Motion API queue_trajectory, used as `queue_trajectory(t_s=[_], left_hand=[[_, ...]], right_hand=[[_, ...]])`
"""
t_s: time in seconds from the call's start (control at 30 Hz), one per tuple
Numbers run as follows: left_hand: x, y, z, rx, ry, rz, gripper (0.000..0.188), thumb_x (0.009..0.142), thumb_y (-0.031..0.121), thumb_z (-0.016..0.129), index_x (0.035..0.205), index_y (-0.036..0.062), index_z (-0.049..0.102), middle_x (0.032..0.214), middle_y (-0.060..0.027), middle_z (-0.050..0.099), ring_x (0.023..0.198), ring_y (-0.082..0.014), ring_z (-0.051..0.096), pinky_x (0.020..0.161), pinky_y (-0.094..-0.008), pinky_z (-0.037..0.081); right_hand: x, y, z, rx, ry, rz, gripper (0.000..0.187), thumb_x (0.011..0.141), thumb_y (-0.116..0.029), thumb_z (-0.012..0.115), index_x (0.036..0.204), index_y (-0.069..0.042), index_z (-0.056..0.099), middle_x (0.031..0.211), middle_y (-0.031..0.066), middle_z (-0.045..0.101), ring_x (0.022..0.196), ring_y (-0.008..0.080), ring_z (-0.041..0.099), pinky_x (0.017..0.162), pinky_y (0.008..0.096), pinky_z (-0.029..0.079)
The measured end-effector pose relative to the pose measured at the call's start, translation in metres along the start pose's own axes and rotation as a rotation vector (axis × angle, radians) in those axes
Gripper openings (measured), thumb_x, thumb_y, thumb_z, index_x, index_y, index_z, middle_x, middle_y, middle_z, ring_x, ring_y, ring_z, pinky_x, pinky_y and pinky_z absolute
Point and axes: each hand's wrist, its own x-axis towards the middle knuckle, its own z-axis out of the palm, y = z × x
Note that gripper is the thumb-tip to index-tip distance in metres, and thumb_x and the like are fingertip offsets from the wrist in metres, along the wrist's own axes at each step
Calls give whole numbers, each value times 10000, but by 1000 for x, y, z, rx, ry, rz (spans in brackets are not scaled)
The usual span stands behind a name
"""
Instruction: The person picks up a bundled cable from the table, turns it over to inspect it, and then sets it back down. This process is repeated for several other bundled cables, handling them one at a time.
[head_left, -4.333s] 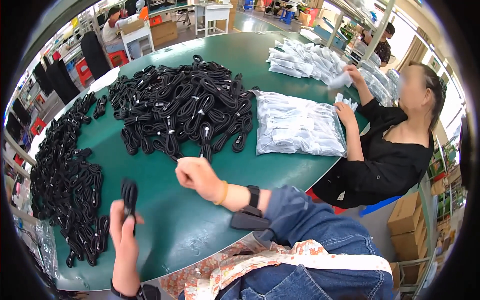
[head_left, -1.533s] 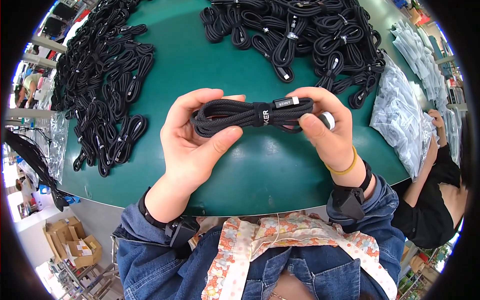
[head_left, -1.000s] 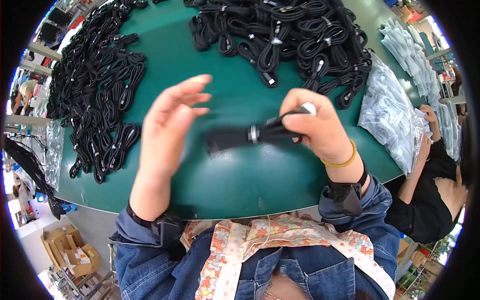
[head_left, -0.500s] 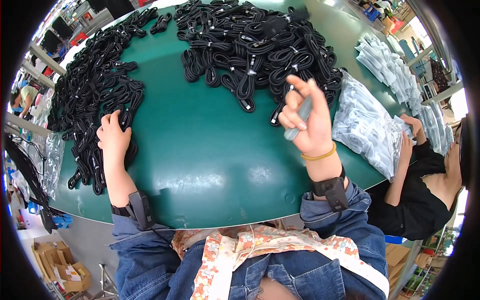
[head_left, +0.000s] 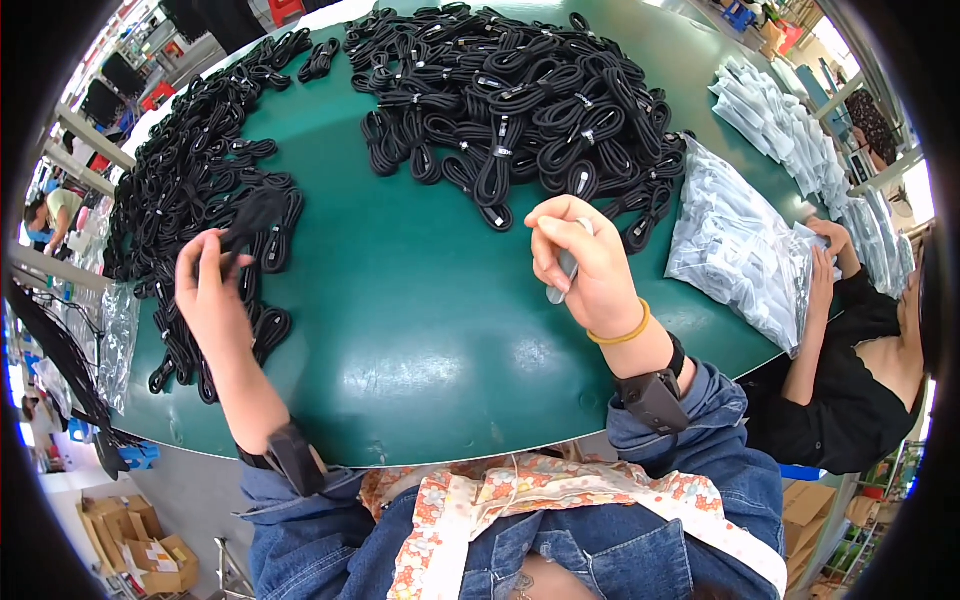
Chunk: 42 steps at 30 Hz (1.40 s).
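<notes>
My left hand [head_left: 212,285] pinches a coiled black cable [head_left: 258,218], smeared by motion, just above the left pile of cables [head_left: 190,160]. My right hand [head_left: 590,262] is closed around a slim grey tool [head_left: 566,270]; its exact kind I cannot make out. It hovers over the green table [head_left: 400,300], just nearer to me than the large heap of coiled black cables [head_left: 500,100]. Many coils have a light band around the middle.
On the right, a clear bag [head_left: 735,245] of pale packets lies beside a co-worker's hands [head_left: 825,255]. Rows of similar packets [head_left: 775,130] stretch behind it. Cardboard boxes [head_left: 140,545] stand on the floor at lower left. The table's near edge curves before my waist.
My left hand has lifted a coiled cable off the left pile. My right hand has come lower and to the left, its fingers curled in. The blurred coil above the big heap is gone from the air.
</notes>
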Motion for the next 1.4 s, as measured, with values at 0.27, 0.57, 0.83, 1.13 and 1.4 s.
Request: queue_trajectory(t_s=[0.27, 0.57, 0.83, 1.13, 1.4], left_hand=[[-80, 18, 58, -970, -777, -327, 292, 774, 105, 549, 1023, -16, 455, 966, -137, 494, 735, -206, 539, 651, -295, 459], [-94, 21, 52, -895, -812, -457, 394, 687, -56, 596, 1045, -10, 439, 969, -131, 525, 802, -236, 589, 727, -311, 475], [-94, 14, 49, -815, -805, -343, 272, 677, -55, 618, 917, -31, 491, 824, -132, 569, 663, -205, 603, 617, -276, 498], [-98, 18, 53, -745, -838, -352, 288, 644, -51, 667, 870, -24, 490, 779, -109, 579, 613, -134, 580, 535, -228, 483], [-104, 21, 57, -524, -841, -322, 331, 644, -51, 672, 913, -24, 481, 765, -87, 566, 612, -110, 570, 542, -207, 476]], right_hand=[[-16, -7, 26, -421, -140, -137, 490, 698, 32, 539, 1163, 26, 388, 910, 65, 522, 537, 22, 424, 486, 141, 317], [-12, 8, 20, -295, -199, -242, 519, 663, 48, 613, 1149, -19, 445, 861, 13, 538, 485, -15, 356, 444, 134, 266], [-12, 6, 16, -521, -299, -58, 450, 726, -115, 583, 1106, 75, 437, 866, 69, 557, 737, 78, 530, 573, 160, 400], [-16, 9, 19, -401, -149, 1, 417, 798, -382, 502, 836, 32, 538, 550, 0, 489, 412, 26, 378, 372, 161, 257], [-9, 5, 18, -384, -104, 171, 394, 835, -359, 431, 674, -7, 506, 465, 4, 426, 357, 52, 313, 351, 197, 230]])
